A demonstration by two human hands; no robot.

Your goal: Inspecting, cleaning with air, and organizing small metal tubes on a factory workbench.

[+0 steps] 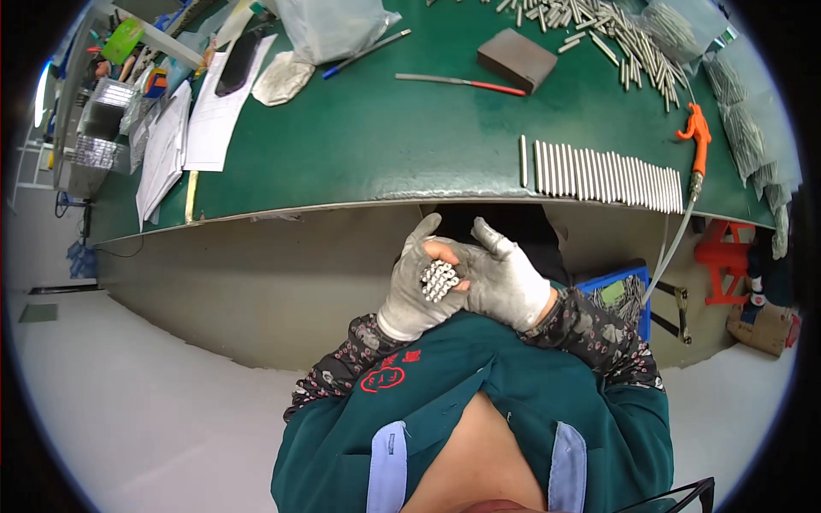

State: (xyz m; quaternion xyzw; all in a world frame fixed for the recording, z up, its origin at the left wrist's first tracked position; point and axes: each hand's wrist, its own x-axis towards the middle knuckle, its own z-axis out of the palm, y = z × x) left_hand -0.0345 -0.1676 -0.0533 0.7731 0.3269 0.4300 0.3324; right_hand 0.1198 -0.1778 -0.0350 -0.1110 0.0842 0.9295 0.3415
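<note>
A bundle of short, shiny metal rods (440, 281) is in my gloved hands, its round ends facing up toward me. My left hand (409, 295) wraps round the bundle, with bare fingertips showing through the grey-white glove. Pressed against the bundle from the other side is my right hand (511, 286), its thumb raised; its fingers are partly hidden behind the rods and the left hand. Both hands are in front of my body, just off the near edge of the green table (342, 145). On the table, a row of similar rods (607, 173) lies side by side near that edge.
A loose rod pile (629, 51), bagged rods (740, 128) and an orange air gun (698, 137) lie at the right. Farther back are a dark block (516, 60) and a red-handled file (462, 82). Papers (214, 128) and a phone (239, 63) lie left; a blue crate (620, 295) stands below.
</note>
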